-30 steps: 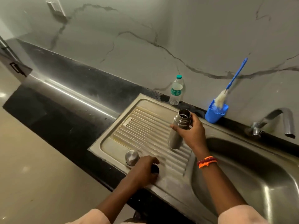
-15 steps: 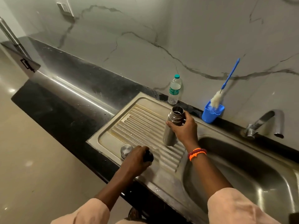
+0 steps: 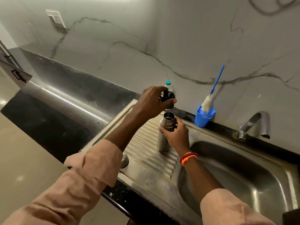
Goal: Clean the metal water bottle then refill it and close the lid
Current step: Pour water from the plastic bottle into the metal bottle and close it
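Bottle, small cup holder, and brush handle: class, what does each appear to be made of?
Bottle: apparently brushed steel, grey with soft reflections.
Cup holder: probably plastic, uniformly bright blue and matte.
Brush handle: likely plastic too, thin and the same blue.

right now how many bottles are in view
2. The metal water bottle stands open on the sink's drainboard, gripped by the right hand. A plastic bottle stands at the wall, mostly hidden behind the left hand; only its teal cap shows.
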